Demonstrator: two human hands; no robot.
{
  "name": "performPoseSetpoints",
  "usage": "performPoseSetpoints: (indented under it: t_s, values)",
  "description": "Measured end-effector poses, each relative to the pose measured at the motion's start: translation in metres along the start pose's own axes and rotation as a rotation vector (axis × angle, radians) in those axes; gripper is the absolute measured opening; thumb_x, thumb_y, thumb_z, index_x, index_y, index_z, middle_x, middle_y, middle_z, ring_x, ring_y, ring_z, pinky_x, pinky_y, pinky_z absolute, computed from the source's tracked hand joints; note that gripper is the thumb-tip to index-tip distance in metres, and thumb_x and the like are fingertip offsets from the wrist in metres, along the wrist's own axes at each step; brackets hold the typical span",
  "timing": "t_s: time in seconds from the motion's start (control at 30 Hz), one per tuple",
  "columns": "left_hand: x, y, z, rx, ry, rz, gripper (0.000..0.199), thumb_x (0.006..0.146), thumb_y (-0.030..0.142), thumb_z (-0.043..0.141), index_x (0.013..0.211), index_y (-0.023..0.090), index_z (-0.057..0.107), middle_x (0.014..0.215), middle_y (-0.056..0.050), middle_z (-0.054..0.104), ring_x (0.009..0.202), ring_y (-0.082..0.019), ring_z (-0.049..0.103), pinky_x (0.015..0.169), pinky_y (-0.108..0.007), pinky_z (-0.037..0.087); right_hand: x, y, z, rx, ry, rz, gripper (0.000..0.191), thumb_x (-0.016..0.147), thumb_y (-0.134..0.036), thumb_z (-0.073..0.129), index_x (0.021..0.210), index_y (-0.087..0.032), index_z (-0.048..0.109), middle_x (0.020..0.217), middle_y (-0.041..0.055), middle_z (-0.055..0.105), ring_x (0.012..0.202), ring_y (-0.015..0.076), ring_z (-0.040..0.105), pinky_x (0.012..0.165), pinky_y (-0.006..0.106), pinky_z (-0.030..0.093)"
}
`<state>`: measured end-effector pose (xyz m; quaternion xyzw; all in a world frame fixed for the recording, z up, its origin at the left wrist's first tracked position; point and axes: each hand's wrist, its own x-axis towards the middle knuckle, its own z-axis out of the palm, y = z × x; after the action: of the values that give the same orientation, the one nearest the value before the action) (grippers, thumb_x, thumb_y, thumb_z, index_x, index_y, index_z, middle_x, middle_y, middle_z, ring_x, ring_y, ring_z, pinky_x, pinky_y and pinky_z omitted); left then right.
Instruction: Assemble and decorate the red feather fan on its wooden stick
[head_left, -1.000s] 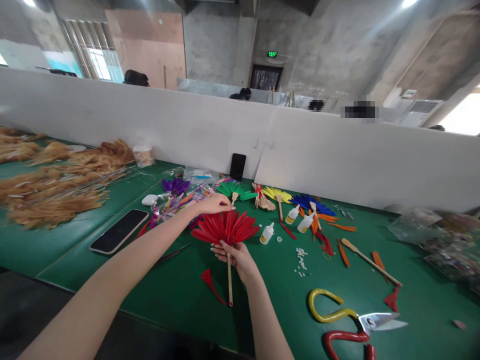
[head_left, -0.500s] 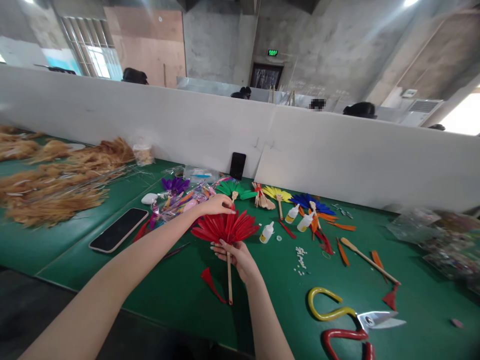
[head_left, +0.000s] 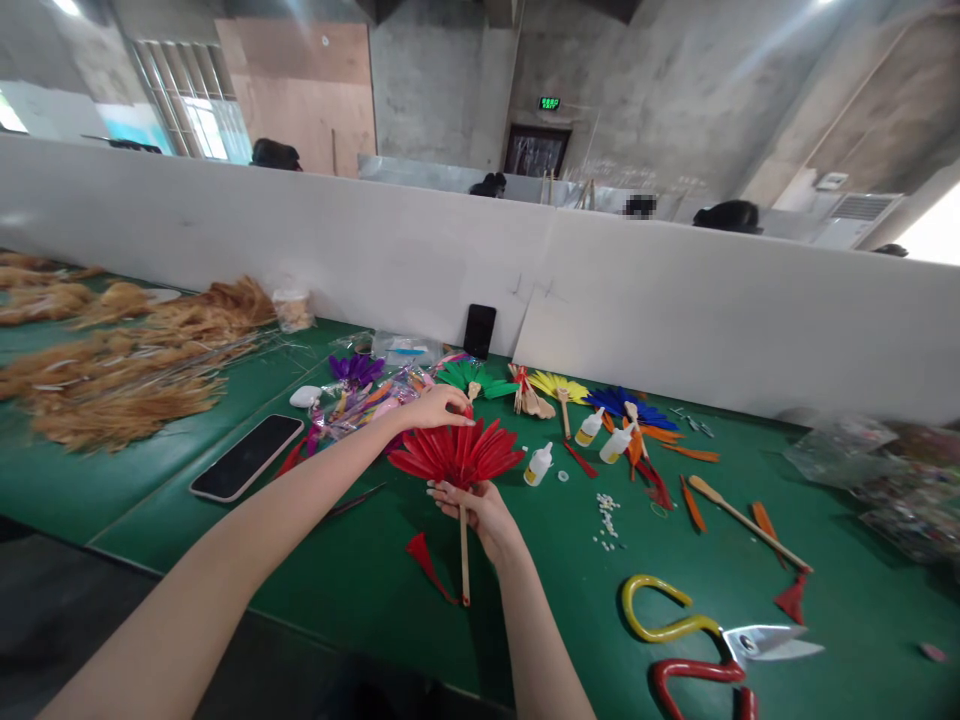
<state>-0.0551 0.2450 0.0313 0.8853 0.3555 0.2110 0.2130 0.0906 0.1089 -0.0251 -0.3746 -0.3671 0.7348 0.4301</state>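
Note:
My right hand [head_left: 480, 512] is closed round the base of a red feather fan [head_left: 459, 458], where the feathers meet its pale wooden handle [head_left: 465, 560]. The feathers spread upward and the handle points toward me. At the fan's upper edge my left hand [head_left: 444, 408] is closed in a pinch at a red feather, with a bit of red showing by the fingertips. A red tassel [head_left: 426, 566] hangs from the handle's end and lies to its left. Part of the fan's top edge is hidden behind the left hand.
Small glue bottles [head_left: 538, 464] stand right of the fan, near scattered white beads [head_left: 606, 515]. Large scissors [head_left: 720, 640] lie at front right. Green [head_left: 491, 385], yellow [head_left: 555, 384] and blue [head_left: 622, 402] feather fans lie behind. A phone [head_left: 247, 458] and tan fibre bundles [head_left: 135, 370] are left.
The whole view has shifted slightly, so everything appears a little further right. Both hands keep nearly the same places on the red fan.

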Motion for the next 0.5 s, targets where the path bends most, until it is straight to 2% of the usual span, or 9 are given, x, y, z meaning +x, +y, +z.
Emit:
performPoseSetpoints:
  t_s: [0.17, 0.33, 0.5]
  values:
    - [-0.0001, 0.0026, -0.0012, 0.006, -0.008, 0.002, 0.031, 0.073, 0.045, 0.064, 0.063, 0.016, 0.064, 0.095, -0.006, 0.067, 0.089, -0.019, 0.059, 0.079, -0.027, 0.039, -0.0005, -0.0006, 0.0, -0.012, 0.003, 0.005, 0.044, 0.059, -0.037, 0.078, 0.091, -0.009, 0.067, 0.102, 0.0171, 0.068, 0.097, 0.0271, 0.065, 0.082, 0.034, 0.051]
    - [-0.0001, 0.0033, -0.0012, 0.03, -0.006, -0.016, 0.029, 0.074, 0.044, 0.064, 0.066, 0.016, 0.066, 0.097, -0.006, 0.067, 0.091, -0.02, 0.059, 0.081, -0.027, 0.038, -0.0028, -0.0022, 0.0011, 0.026, 0.009, 0.006, 0.045, 0.068, -0.047, 0.07, 0.093, -0.009, 0.065, 0.101, 0.0169, 0.069, 0.097, 0.0256, 0.065, 0.083, 0.035, 0.05]
    - [0.0005, 0.0028, -0.0009, 0.051, -0.008, -0.017, 0.03, 0.073, 0.045, 0.064, 0.065, 0.016, 0.065, 0.093, -0.005, 0.068, 0.091, -0.02, 0.059, 0.081, -0.027, 0.037, 0.001, 0.0007, 0.0003, 0.059, 0.053, 0.034, 0.048, 0.069, -0.049, 0.068, 0.097, -0.01, 0.063, 0.096, 0.0156, 0.07, 0.091, 0.0241, 0.067, 0.08, 0.034, 0.052]
